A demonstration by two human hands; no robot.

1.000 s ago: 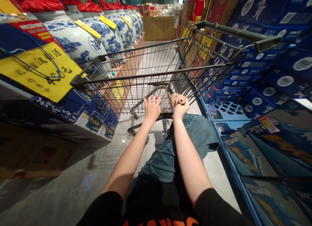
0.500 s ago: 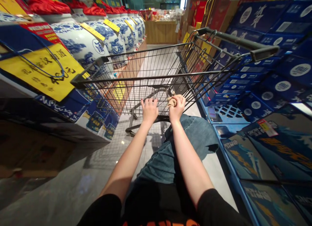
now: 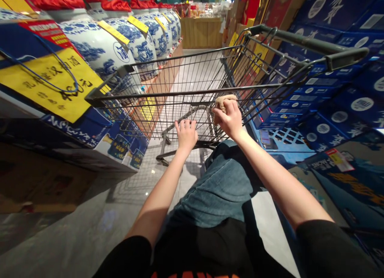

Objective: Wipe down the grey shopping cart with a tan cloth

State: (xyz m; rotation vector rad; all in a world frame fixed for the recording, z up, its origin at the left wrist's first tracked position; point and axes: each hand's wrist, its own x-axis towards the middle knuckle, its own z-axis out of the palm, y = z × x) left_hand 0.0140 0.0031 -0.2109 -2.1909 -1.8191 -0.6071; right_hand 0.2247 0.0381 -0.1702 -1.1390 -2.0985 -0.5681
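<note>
A dark wire shopping cart (image 3: pixel 192 95) stands side-on in front of me, its handle (image 3: pixel 309 42) at the upper right. Against the lower part of the basket's near side rests my left hand (image 3: pixel 187 135), fingers spread over the wires and holding nothing. My right hand (image 3: pixel 231 119) is closed on a bunched tan cloth (image 3: pixel 222 103), which lies against the basket mesh just below the upper side bar. The part of the cloth under my fingers is hidden.
At the left, large blue-and-white jars (image 3: pixel 93 44) with red cloth tops line a ledge, beside a box with a yellow price sign (image 3: pixel 54 84). Stacked blue boxes (image 3: pixel 360 104) and a blue plastic pallet (image 3: pixel 292 140) are at the right. A wooden counter (image 3: pixel 201 33) stands far ahead.
My right hand has moved up and to the right along the basket side with the cloth. My left hand stays almost in place. The cart handle appears further right and slightly closer.
</note>
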